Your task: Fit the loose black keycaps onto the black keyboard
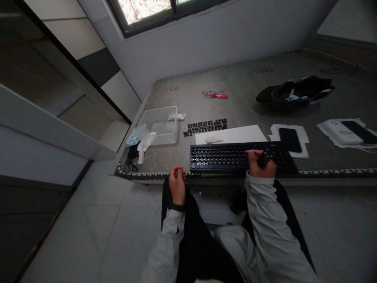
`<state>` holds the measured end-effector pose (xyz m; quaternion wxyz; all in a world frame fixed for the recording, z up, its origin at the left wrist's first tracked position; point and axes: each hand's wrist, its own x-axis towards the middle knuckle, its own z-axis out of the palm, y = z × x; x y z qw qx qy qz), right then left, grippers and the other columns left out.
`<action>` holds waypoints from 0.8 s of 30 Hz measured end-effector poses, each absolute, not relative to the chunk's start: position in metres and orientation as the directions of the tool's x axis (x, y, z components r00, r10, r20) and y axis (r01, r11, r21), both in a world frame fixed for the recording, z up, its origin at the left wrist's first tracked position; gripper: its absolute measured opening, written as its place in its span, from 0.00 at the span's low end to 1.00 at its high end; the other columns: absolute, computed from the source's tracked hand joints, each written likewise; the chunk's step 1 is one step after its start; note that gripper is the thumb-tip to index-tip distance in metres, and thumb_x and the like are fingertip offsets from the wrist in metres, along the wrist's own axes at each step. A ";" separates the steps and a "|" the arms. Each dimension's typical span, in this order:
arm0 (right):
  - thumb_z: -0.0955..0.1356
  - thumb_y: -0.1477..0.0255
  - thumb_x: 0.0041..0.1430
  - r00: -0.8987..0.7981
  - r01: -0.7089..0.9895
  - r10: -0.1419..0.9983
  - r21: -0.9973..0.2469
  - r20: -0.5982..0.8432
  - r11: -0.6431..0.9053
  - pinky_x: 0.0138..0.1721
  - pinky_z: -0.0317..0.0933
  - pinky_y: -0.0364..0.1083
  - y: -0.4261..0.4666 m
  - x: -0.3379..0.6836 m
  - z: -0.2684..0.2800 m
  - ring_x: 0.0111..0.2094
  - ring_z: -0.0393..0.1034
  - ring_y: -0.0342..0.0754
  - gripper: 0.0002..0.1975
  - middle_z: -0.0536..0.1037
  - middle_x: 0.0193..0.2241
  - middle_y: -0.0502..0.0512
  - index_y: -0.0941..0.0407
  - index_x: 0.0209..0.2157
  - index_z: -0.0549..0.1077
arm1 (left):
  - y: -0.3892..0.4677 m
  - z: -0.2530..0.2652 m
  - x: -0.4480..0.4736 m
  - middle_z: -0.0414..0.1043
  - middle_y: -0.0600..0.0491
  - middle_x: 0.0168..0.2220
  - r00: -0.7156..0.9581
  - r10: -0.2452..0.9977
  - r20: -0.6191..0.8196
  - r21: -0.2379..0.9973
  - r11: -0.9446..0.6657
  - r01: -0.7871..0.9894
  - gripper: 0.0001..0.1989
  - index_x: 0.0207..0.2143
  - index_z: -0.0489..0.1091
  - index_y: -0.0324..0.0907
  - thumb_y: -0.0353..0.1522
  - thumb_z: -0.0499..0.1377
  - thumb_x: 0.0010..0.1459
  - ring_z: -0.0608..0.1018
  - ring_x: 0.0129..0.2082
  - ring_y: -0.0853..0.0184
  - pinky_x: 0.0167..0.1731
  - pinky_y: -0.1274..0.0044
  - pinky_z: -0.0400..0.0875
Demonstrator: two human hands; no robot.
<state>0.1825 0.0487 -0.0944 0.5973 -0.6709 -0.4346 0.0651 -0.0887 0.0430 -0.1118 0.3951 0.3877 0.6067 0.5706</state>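
A black keyboard lies along the front edge of the padded surface, with bare key positions showing over its left and middle part. My right hand is closed over the keyboard's right half, gripping a short dark object whose kind I cannot make out. Above my left knee, my left hand is closed with curled fingers, just left of the keyboard and apart from it. Whether anything is between those fingers is hidden. Loose black keycaps stand in rows behind the keyboard.
White paper with a crumpled tissue lies behind the keyboard. At left stands a clear plastic box. A phone, a white device, a black bag-like container and a red packet lie farther off.
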 end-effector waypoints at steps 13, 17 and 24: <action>0.70 0.55 0.53 0.774 0.140 0.605 -0.982 0.187 0.125 0.13 0.48 0.39 0.050 0.196 -0.094 0.12 0.53 0.38 0.19 0.62 0.12 0.41 0.59 0.33 0.77 | 0.035 -0.136 -0.080 0.71 0.57 0.29 -0.336 0.941 -0.032 0.990 0.075 0.116 0.06 0.36 0.69 0.42 0.33 0.53 0.59 0.74 0.31 0.70 0.33 0.79 0.65; 0.71 0.55 0.52 0.785 0.124 0.596 -0.986 0.166 0.111 0.13 0.49 0.39 0.050 0.197 -0.095 0.12 0.53 0.37 0.19 0.63 0.12 0.40 0.59 0.32 0.77 | 0.033 -0.141 -0.081 0.71 0.57 0.29 -0.345 0.938 -0.038 0.987 0.089 0.132 0.06 0.35 0.69 0.42 0.32 0.53 0.59 0.74 0.31 0.70 0.32 0.79 0.65; 0.70 0.61 0.53 0.830 0.104 0.521 -0.972 0.201 0.209 0.12 0.46 0.40 0.051 0.204 -0.076 0.11 0.53 0.37 0.14 0.62 0.10 0.40 0.59 0.31 0.75 | 0.034 -0.147 -0.083 0.72 0.56 0.29 -0.357 0.934 -0.024 0.987 0.078 0.139 0.06 0.35 0.69 0.42 0.32 0.53 0.58 0.74 0.30 0.70 0.32 0.79 0.66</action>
